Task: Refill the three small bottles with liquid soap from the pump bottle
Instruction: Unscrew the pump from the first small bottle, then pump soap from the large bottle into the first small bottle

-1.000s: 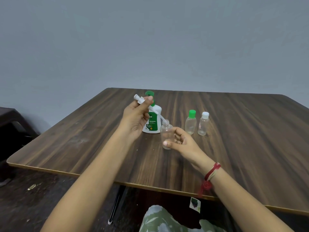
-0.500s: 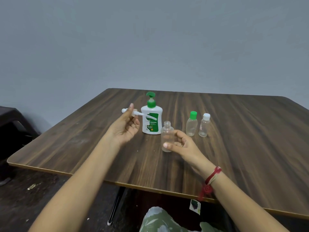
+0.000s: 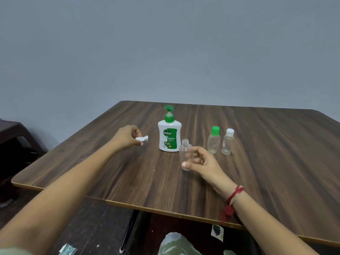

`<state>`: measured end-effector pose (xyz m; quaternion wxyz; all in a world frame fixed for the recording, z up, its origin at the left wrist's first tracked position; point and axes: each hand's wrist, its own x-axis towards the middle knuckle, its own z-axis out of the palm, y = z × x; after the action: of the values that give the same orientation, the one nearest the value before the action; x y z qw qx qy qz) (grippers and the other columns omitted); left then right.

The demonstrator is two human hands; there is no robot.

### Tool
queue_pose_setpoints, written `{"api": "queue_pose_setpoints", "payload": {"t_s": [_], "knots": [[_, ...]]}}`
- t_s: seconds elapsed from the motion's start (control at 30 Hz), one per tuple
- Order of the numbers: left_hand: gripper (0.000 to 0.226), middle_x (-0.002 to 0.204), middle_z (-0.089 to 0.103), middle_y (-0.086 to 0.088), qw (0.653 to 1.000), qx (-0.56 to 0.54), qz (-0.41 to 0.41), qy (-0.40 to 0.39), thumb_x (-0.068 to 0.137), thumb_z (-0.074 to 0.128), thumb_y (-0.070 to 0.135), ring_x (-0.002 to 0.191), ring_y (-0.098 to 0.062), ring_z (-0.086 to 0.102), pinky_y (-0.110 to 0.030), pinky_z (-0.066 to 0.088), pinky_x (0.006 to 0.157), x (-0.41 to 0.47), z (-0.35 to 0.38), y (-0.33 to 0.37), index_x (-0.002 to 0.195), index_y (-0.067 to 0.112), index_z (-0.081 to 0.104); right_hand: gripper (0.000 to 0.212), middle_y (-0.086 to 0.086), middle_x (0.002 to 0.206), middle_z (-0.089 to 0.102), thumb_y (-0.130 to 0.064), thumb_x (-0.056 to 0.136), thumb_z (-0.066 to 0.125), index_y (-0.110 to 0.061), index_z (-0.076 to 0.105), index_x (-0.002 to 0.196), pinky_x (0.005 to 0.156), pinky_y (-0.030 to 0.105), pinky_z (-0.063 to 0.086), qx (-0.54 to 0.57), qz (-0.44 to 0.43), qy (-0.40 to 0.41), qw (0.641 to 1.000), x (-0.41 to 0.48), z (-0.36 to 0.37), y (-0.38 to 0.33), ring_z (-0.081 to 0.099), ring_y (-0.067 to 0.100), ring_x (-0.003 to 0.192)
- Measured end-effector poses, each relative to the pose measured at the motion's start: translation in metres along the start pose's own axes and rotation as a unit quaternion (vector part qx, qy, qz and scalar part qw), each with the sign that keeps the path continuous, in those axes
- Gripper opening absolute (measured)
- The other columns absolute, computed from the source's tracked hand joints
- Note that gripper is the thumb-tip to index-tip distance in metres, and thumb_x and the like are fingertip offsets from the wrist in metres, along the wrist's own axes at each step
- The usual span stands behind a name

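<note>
A white pump bottle (image 3: 169, 135) with a green pump head and green label stands upright mid-table. My left hand (image 3: 127, 137) is low over the table to its left and pinches a small white spray cap (image 3: 142, 138). My right hand (image 3: 200, 161) grips a clear small bottle (image 3: 185, 153) with an open neck, upright, just in front of the pump bottle. Two more clear small bottles stand to the right, one with a green cap (image 3: 214, 139), one with a white cap (image 3: 227, 141).
The dark wooden table (image 3: 266, 172) has its near edge running across the lower view. A dark piece of furniture (image 3: 12, 133) stands off the table's left side. The grey wall rises behind. My lap shows below the table edge.
My left hand has drawn the white spray cap out of the small bottle and carried it down and left, beside the pump bottle. My right hand kept the bottle nearly still.
</note>
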<state>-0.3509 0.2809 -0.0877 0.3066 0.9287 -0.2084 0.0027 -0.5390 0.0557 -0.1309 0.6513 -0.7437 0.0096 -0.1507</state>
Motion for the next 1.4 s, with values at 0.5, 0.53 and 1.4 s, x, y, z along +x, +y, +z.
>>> {"api": "queue_pose_setpoints", "payload": {"t_s": [0.5, 0.53, 1.4], "knots": [[0.043, 0.089, 0.060, 0.012, 0.999, -0.031, -0.037, -0.011, 0.052, 0.082, 0.044, 0.092, -0.016, 0.060, -0.043, 0.046, 0.093, 0.001, 0.039, -0.030, 0.084, 0.032, 0.056, 0.047, 0.005, 0.097, 0.064, 0.006, 0.063, 0.081, -0.021, 0.056, 0.093, 0.080, 0.030, 0.053, -0.045, 0.035, 0.011, 0.998, 0.011, -0.005, 0.017, 0.064, 0.017, 0.083], [0.048, 0.095, 0.062, 0.011, 0.999, -0.033, -0.040, -0.010, 0.049, 0.082, 0.046, 0.096, -0.015, 0.060, -0.044, 0.045, 0.095, 0.001, 0.038, -0.030, 0.087, 0.032, 0.056, 0.049, 0.005, 0.098, 0.065, 0.006, 0.063, 0.081, -0.021, 0.056, 0.095, 0.079, 0.028, 0.053, -0.044, 0.036, 0.011, 0.998, 0.012, -0.005, 0.019, 0.064, 0.016, 0.082], [0.046, 0.096, 0.068, -0.003, 0.939, -0.338, 0.054, -0.019, 0.073, 0.077, -0.003, 0.075, 0.002, 0.067, -0.014, 0.052, 0.065, 0.018, 0.063, 0.043, 0.114, 0.002, 0.056, 0.076, 0.003, 0.115, 0.056, -0.008, 0.065, 0.084, -0.023, 0.046, 0.128, 0.099, 0.027, 0.042, -0.141, 0.059, 0.023, 0.988, -0.003, -0.043, 0.002, 0.054, 0.015, 0.112]]}}
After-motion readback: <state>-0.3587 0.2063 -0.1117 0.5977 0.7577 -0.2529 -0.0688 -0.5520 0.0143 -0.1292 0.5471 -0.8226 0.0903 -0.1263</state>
